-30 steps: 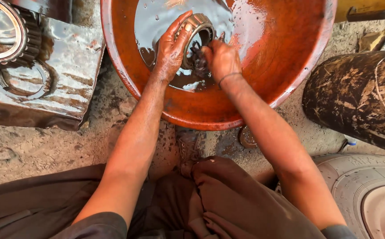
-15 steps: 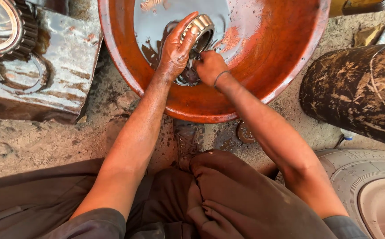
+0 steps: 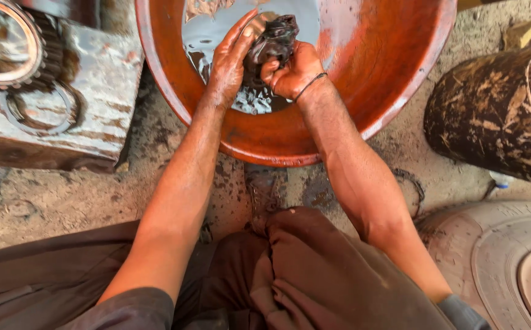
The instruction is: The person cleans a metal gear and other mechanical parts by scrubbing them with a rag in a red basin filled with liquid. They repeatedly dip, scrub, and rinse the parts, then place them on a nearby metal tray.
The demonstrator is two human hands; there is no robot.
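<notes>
Basin (image 3: 400,104) glossy orange, oil-wet; rag (image 3: 274,40) sodden black cloth; ground (image 3: 64,195) rough, gritty.

Basin (image 3: 400,91) between gear (image 3: 9,43) and drum (image 3: 491,110)

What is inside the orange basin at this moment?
The orange basin holds a pool of dark oily liquid. Above it the left hand and right hand grip a blackened greasy object. The hands hide most of it.
</notes>
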